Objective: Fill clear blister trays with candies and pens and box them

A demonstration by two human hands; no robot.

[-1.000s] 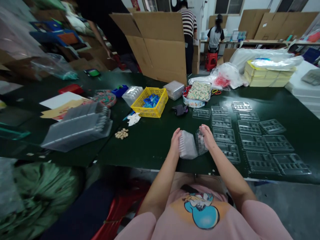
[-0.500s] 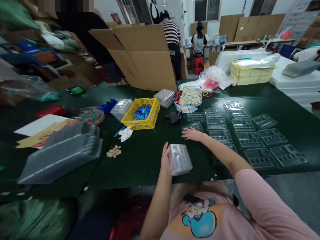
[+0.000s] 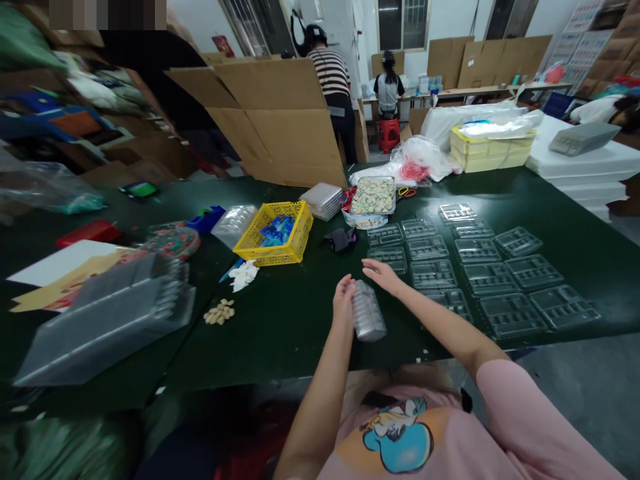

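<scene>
A stack of clear plastic trays (image 3: 369, 315) is gripped by my left hand (image 3: 344, 300) at its left side, close to the table's front edge. The stack is tilted, its ribbed side turned up. My right hand (image 3: 381, 276) is just above and to the right of the stack, fingers stretched out and holding nothing. Beyond it lies a single clear compartment tray (image 3: 388, 259). More such trays (image 3: 489, 278) are spread in rows over the right part of the dark green table (image 3: 280, 327).
A yellow basket (image 3: 273, 253) with blue packets stands left of centre, near a crumpled white tissue (image 3: 245, 275). Small beige pieces (image 3: 219, 312) and a large stack of clear plastic packaging (image 3: 110, 327) lie left. Behind are a filled tin (image 3: 373, 197), scissors (image 3: 407, 193) and a cardboard box (image 3: 280, 127).
My right hand has drawn back from a tray now lying in the rows, toward the stack. My left hand has tipped the stack from lying flat-faced to showing its ribbed side.
</scene>
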